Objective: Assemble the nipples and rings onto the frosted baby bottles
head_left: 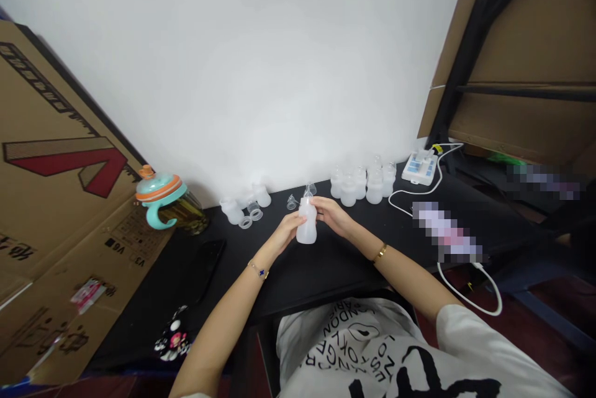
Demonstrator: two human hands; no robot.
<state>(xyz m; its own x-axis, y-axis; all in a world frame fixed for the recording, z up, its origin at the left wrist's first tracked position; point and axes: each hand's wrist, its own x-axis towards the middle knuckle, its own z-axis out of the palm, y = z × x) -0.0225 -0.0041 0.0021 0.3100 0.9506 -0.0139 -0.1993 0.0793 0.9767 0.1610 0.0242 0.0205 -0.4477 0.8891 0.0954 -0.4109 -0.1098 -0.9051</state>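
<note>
Both hands meet over the middle of a black table [326, 267]. My left hand [286, 230] is wrapped round the side of a white translucent plastic bottle [307, 224], holding it upright. My right hand [331, 212] pinches the bottle's top, where a small clear cap or teat sits. Two small clear teats [300, 196] lie on the table just behind the bottle.
A group of several white bottles [363, 184] stands at the back right, and a few bottles and rings [244, 208] at the back left. A teal and orange sippy cup [162, 199], a black phone [207, 261], a power strip [421, 167] with white cable, and cardboard [60, 199] surround them.
</note>
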